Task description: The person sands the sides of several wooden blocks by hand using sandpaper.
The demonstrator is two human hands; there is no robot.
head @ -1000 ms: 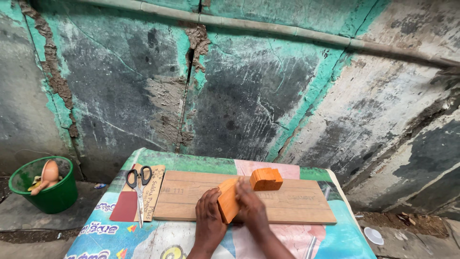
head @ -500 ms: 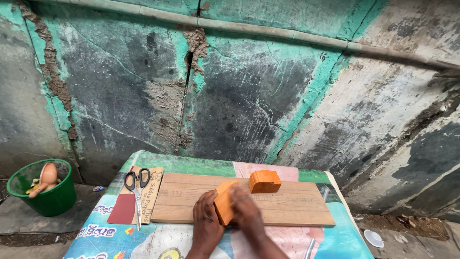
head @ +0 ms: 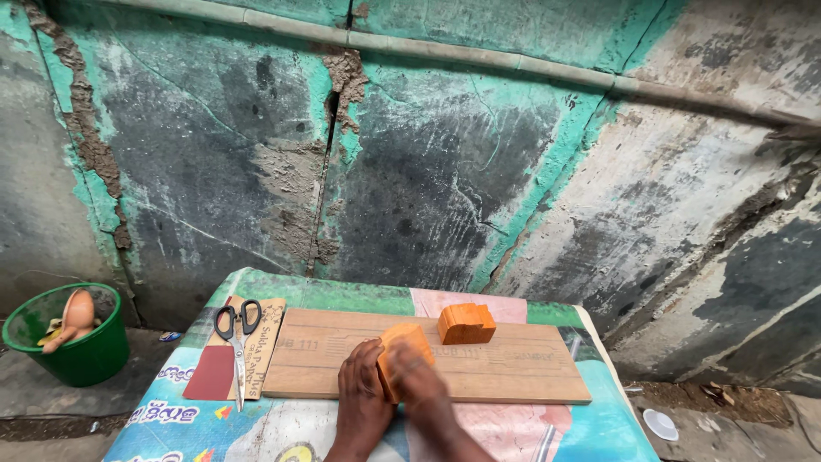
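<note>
An orange wooden block (head: 400, 344) stands on edge on a long wooden board (head: 505, 368). My left hand (head: 359, 400) grips the block from its left side. My right hand (head: 419, 392) presses against the block's right face, blurred by motion. A second orange block (head: 466, 323), with a notch in its top, rests farther back on the board, apart from both hands.
Scissors (head: 234, 340) lie on sandpaper sheets (head: 214, 368) left of the board, on a table with a printed plastic cover (head: 599, 419). A green bucket (head: 64, 346) stands on the ground at far left. A cracked painted wall rises behind. A white lid (head: 660, 423) lies lower right.
My right hand has slid along the block's face and is now blurred. The view has drifted slightly, so everything sits a little farther left.
</note>
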